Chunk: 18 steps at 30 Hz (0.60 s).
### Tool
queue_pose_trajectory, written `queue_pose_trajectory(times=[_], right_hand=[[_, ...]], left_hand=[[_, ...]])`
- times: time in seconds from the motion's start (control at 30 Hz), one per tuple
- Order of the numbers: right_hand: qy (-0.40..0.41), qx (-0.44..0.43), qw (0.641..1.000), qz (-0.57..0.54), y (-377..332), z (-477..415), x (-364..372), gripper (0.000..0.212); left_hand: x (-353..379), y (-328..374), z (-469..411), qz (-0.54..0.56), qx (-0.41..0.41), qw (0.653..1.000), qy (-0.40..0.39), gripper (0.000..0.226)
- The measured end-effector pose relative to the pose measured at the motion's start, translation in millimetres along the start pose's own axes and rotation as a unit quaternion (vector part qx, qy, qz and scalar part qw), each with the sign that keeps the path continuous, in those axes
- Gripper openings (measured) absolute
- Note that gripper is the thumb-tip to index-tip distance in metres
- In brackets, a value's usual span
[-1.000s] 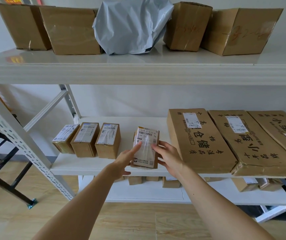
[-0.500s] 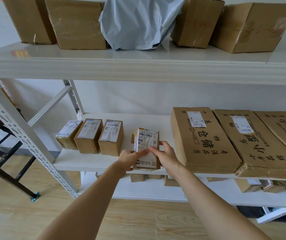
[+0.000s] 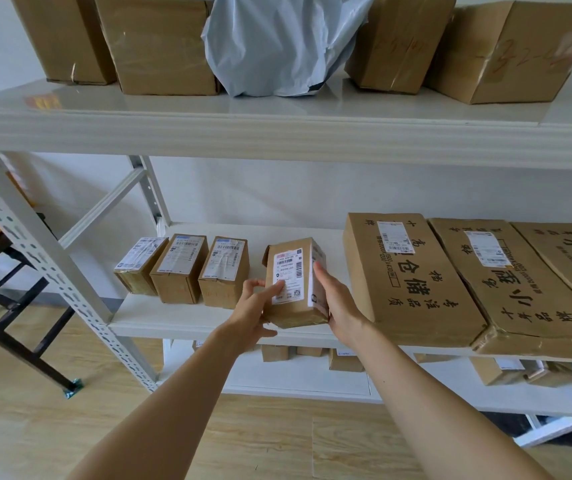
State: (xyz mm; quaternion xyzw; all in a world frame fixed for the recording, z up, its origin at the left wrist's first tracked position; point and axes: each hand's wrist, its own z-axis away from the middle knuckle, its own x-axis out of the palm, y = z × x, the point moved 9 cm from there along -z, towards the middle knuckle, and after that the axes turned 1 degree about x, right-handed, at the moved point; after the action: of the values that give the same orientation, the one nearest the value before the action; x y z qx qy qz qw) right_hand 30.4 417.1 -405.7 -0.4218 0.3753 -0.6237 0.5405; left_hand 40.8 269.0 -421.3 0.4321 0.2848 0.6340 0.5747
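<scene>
The left hand [image 3: 251,308] grips the small box [image 3: 291,271] from the left. Its fingers curl around the box, and one finger lies on the white label. The right hand [image 3: 334,303] presses on the box's right side with fingers almost straight. The box is tilted, over the front of the middle shelf [image 3: 173,317]. It sits between three little boxes [image 3: 223,271] and a big flat box [image 3: 405,282].

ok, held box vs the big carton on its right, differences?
Size: held box small, carton long and flat. Pose: held box tilted between left hand and right hand, carton flat on the shelf. Print: carton has large characters, held box none. Both brown cardboard with white labels.
</scene>
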Motion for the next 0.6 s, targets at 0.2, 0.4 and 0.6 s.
queue_pose_trajectory(times=[0.2, 0.4, 0.6], right_hand=[[-0.022, 0.016, 0.999, -0.041, 5, 2, -3, 0.041], [-0.031, 0.019, 0.997, -0.066, 6, 10, -9, 0.036], [-0.028, 0.024, 0.996, -0.085, 10, 13, -15, 0.037]], left_hand=[[3, 2, 1, -0.007, -0.006, 1.0, 0.026, 0.064], [3, 3, -1, -0.013, 0.005, 0.999, 0.045, 0.068], [4, 2, -1, -0.019, 0.017, 0.998, 0.054, 0.071]])
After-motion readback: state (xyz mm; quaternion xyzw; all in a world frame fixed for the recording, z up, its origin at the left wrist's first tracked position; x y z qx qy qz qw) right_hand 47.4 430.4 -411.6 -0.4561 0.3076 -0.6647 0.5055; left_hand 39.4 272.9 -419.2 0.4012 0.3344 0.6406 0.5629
